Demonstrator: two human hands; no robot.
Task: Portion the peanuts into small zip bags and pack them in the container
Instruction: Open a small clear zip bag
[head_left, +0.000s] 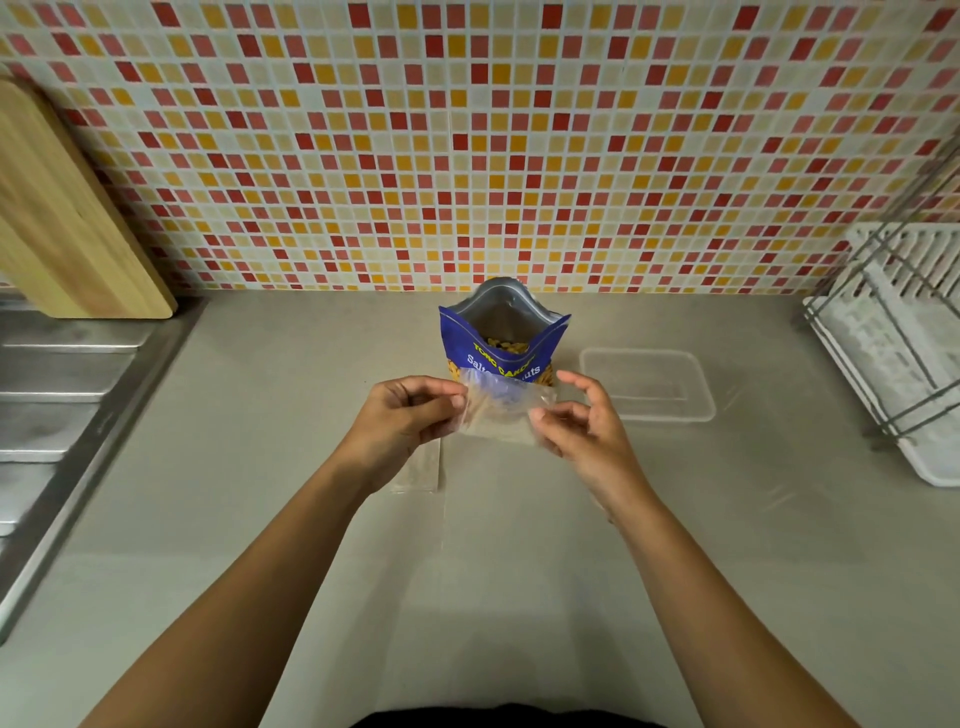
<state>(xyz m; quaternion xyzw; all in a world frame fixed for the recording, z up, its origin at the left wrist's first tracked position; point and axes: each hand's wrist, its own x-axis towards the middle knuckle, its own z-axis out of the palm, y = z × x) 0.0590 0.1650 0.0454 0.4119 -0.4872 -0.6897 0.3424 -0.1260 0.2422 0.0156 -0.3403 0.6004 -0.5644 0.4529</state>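
A blue bag of salted peanuts (503, 338) stands open on the grey counter near the tiled wall, with nuts showing inside. In front of it I hold a small clear zip bag (501, 410) in the air. My left hand (410, 415) pinches its left edge. My right hand (576, 421) pinches its right edge with thumb and fingers. More clear zip bags (423, 470) lie flat on the counter under my left wrist. A clear plastic container (647, 384) sits to the right of the peanut bag, with nothing visible inside.
A steel sink drainboard (57, 395) runs along the left edge. A wooden cutting board (62, 218) leans on the wall at the back left. A white dish rack with wire frame (898, 343) stands at the right.
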